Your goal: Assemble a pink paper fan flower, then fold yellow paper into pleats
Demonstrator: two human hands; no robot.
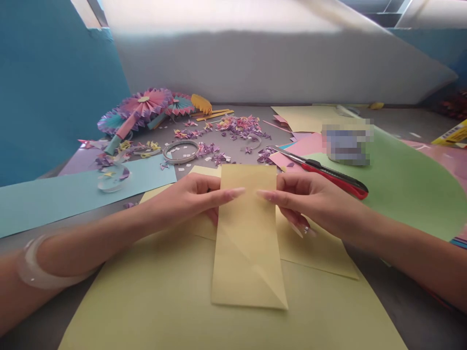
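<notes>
A narrow folded strip of yellow paper (pixel 248 243) is held up in front of me, with a diagonal crease across its lower part. My left hand (pixel 204 194) pinches its left edge near the top, thumb on the front face. On the opposite edge, my right hand (pixel 301 199) grips it the same way, a ring on one finger. Both thumbs point inward and almost meet. Beneath the strip lies a large yellow sheet (pixel 153 301), with another yellow piece (pixel 321 257) on top of it. The fingers behind the strip are partly hidden.
Right of my hands, a red and black utility knife (pixel 328 177) rests with its blade out on pink and green paper (pixel 419 189). Paper fans (pixel 146 104) lie at the back left. Purple paper scraps (pixel 237 126), a grey ring (pixel 181 152) and a light-blue strip (pixel 73 194) surround the work area.
</notes>
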